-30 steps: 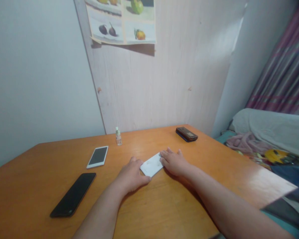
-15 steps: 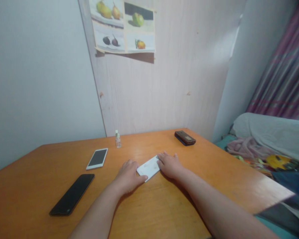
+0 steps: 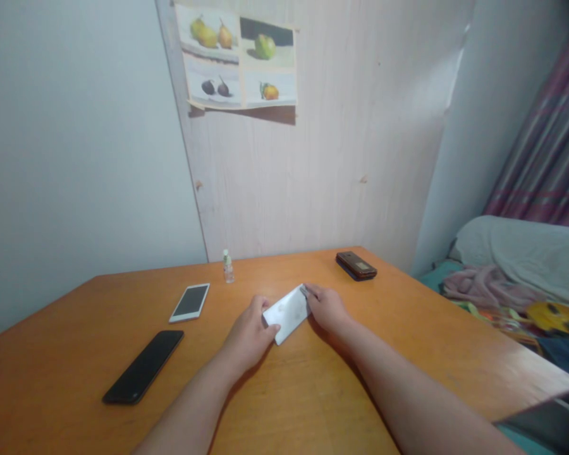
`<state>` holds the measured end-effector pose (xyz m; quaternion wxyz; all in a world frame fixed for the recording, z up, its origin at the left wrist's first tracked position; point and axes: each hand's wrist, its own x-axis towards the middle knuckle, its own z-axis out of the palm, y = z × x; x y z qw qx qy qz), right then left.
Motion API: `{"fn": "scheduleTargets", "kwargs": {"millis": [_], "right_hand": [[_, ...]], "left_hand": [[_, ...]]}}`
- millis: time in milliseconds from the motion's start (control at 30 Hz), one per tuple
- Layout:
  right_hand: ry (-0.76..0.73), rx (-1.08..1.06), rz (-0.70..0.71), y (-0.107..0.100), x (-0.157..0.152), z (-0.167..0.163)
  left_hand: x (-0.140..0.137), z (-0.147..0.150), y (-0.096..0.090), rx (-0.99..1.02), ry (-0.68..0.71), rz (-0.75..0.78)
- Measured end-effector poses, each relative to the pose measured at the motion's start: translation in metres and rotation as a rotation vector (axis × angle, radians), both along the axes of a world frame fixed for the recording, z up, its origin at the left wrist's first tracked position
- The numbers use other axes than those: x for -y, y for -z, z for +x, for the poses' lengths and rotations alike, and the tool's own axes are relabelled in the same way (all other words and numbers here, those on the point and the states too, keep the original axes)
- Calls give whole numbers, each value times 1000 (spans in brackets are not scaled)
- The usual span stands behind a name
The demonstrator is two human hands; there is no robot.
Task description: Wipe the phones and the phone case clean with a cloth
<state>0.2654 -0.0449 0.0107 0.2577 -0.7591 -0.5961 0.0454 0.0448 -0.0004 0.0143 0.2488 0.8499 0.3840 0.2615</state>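
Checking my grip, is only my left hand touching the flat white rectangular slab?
No, your left hand and right hand hold opposite ends of the white slab.

Illumination is moderate, diffuse, cool on the smooth blue-grey wall (image 3: 76,139), upper left. Source is out of frame, apparently toward the right. Washed-out glare at the right edge of the orange-brown wooden tabletop (image 3: 521,379); left side duller. Faint sheen on the pale wood-grain panel (image 3: 322,170), upper right of centre. Soft shadows line the inner edges of the bare forearms (image 3: 398,379), lower frame. Marks on the flat white rectangular slab (image 3: 287,316), centre, are too soft to read. Crumpled pink cloth (image 3: 483,287), right edge, is slightly smeared. Upper right corner falls to black. Wide-angle stretch: panel's edges lean.
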Motion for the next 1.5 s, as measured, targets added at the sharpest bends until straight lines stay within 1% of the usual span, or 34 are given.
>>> {"fn": "scheduleTargets", "kwargs": {"millis": [100,233,333,533,633,700,800,867,933,1033,1100,1133,1167,1200,1267,1333,1367,1400,1433,1500], "right_hand": [[41,-32,89,-2,-1,4],[48,-56,224,-4,0,5],[9,-40,256,-3,2,4],[4,27,304,-3,6,-5],[-92,79,286,-6,14,-24],[-208,120,260,-9,24,-41],[-399,166,229,-15,38,-64],[-457,187,205,-18,43,-68],[-406,204,174,-23,43,-61],[-178,218,120,-27,37,-39],[-40,229,96,-29,34,-27],[-11,233,91,-29,33,-25],[-20,232,91,-29,34,-26],[-66,227,94,-29,35,-29],[-236,214,110,-27,39,-42],[-410,209,129,-26,43,-54],[-463,209,136,-25,44,-58],[-480,206,139,-25,44,-59],[-463,200,137,-24,43,-58],[-350,177,123,-23,38,-49]], "left_hand": [[4,3,-4,10,-25,73],[9,4,-6,13,14,124],[9,5,-4,29,29,128],[1,7,3,15,34,70],[-2,7,7,58,22,66],[-3,8,8,97,40,49],[-2,8,8,208,143,-7],[-2,8,8,254,182,-32],[-2,7,8,228,126,-27],[-3,7,8,146,20,-3],[-3,7,8,125,12,7],[-3,7,7,123,12,9],[-3,7,7,124,10,9],[-3,7,7,129,6,7],[-2,7,6,153,27,-8],[-2,8,6,199,89,-27],[-3,8,7,219,120,-34],[-4,8,7,228,136,-36],[-4,7,8,222,131,-32],[-6,7,9,178,74,-11]]}}
